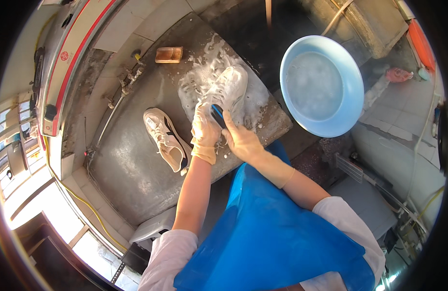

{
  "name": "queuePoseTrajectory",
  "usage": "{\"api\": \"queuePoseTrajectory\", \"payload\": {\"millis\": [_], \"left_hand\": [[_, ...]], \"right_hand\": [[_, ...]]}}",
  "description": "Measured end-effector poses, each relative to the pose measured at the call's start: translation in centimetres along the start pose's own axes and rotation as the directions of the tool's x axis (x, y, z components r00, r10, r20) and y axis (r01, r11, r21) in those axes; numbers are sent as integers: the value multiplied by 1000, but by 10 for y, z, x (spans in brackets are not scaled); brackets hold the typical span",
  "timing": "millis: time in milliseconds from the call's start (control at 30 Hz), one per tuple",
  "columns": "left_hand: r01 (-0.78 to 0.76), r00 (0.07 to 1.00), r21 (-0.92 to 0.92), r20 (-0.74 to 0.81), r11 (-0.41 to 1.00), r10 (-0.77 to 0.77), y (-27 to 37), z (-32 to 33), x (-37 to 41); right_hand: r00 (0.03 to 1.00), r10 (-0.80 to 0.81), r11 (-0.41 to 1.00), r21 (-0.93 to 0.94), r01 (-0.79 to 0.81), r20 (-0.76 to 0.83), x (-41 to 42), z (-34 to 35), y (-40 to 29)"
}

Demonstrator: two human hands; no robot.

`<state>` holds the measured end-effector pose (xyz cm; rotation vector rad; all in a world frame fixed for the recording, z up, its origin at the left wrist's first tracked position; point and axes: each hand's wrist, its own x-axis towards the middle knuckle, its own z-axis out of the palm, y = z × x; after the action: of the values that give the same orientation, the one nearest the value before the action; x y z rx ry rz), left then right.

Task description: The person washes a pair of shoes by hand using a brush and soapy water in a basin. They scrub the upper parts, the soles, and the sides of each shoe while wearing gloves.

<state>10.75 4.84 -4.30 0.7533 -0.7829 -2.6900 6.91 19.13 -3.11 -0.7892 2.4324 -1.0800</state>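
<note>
A white sneaker [232, 84] coated in suds lies in a patch of foam on the worn stone slab [136, 189]. My left hand [205, 128], in a foam-covered pale rubber glove, grips this shoe near its heel and opening. In my right hand [242, 141], also gloved, is a scrubbing brush [218, 115] with a black and blue handle. The brush meets the shoe close to my left fingers; its bristles are hidden. To the left, a second sneaker [165, 140], white with black trim, rests apart with its opening towards me.
A light blue basin [349, 109] of cloudy, soapy water stands right of the slab. An orange-brown soap block or dish [168, 55] sits at the slab's back. Taps on a metal pipe [126, 87] run along the tiled left wall. A blue apron [274, 225] covers my front.
</note>
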Motion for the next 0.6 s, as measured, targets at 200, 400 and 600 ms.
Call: {"api": "queuePoseTrajectory", "payload": {"millis": [200, 400, 600], "left_hand": [[14, 999, -33, -41, 999, -15, -8, -23, 4], [49, 981, 14, -187, 999, -46, -4, -21, -1], [231, 944, -37, -231, 972, -233, 12, -2, 3]], "right_hand": [[989, -14, 998, -70, 4, -149, 31, -3, 11], [991, 106, 992, -71, -100, 86, 36, -15, 14], [939, 314, 948, 105, -301, -139, 73, -87, 49]]}}
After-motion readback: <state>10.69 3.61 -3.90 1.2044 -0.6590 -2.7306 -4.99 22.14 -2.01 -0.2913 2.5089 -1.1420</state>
